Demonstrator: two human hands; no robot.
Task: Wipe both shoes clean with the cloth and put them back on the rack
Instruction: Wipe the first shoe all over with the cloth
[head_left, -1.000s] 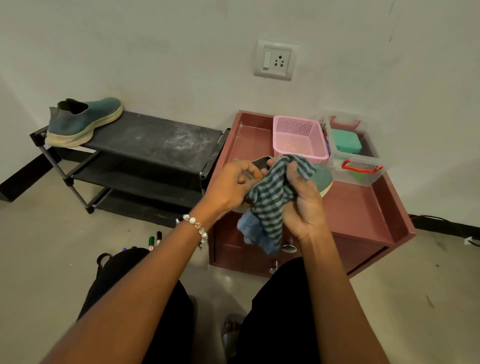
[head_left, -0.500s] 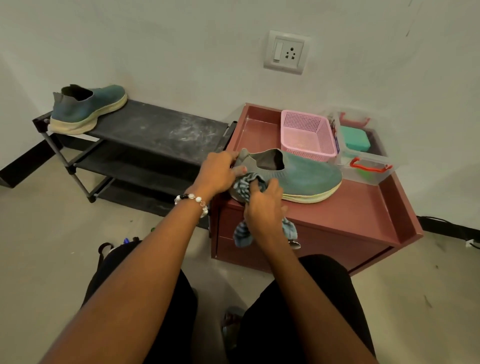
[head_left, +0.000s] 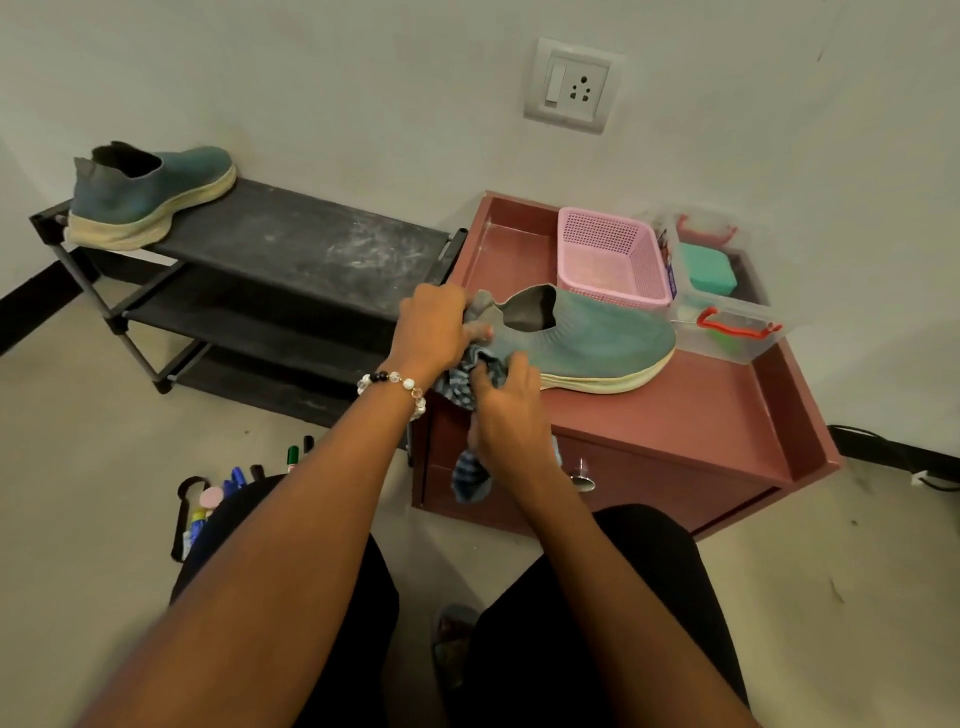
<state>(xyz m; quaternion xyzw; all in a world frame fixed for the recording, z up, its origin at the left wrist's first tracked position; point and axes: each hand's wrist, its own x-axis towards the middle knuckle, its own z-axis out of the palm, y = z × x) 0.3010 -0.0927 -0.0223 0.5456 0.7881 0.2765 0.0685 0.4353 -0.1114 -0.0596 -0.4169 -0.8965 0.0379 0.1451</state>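
While the left hand (head_left: 434, 327) grips the heel of the shoe (head_left: 582, 340) on the surface (head_left: 691, 415), the right hand (head_left: 506, 410) fingers clutch the cloth (head_left: 470, 475) at its 7 o'clock side.

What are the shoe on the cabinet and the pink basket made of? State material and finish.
Shoe on the cabinet: teal knit fabric upper, matte, ribbed texture; cream sole, probably foam or rubber. Pink basket: likely moulded plastic with perforated mesh walls.

Two shoes (head_left: 587, 338) (head_left: 148, 195), one cloth (head_left: 470, 387), one rack (head_left: 291, 249), one pink basket (head_left: 613, 260), two hands (head_left: 434, 327) (head_left: 511, 415).
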